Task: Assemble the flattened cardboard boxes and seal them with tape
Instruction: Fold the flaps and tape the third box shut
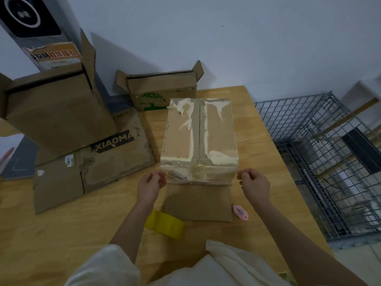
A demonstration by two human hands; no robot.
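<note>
An assembled cardboard box [199, 137] stands on the wooden table [61, 234], its top flaps closed and covered in torn old tape. A glossy strip of clear tape [198, 164] runs across the box's near top edge. My left hand [151, 185] pinches the strip's end at the near left corner. At the near right corner my right hand [254, 185] pinches the other end. A cardboard flap [198, 203] lies flat on the table below the box. The yellow tape roll [165, 223] lies under my left forearm.
A pink box cutter [240, 212] lies right of the flap. Flattened cardboard marked XIAOMA [92, 164] lies left, with a tall open box [55, 112] on it. A smaller open box [162, 91] stands behind. A wire cage [321, 162] stands right of the table.
</note>
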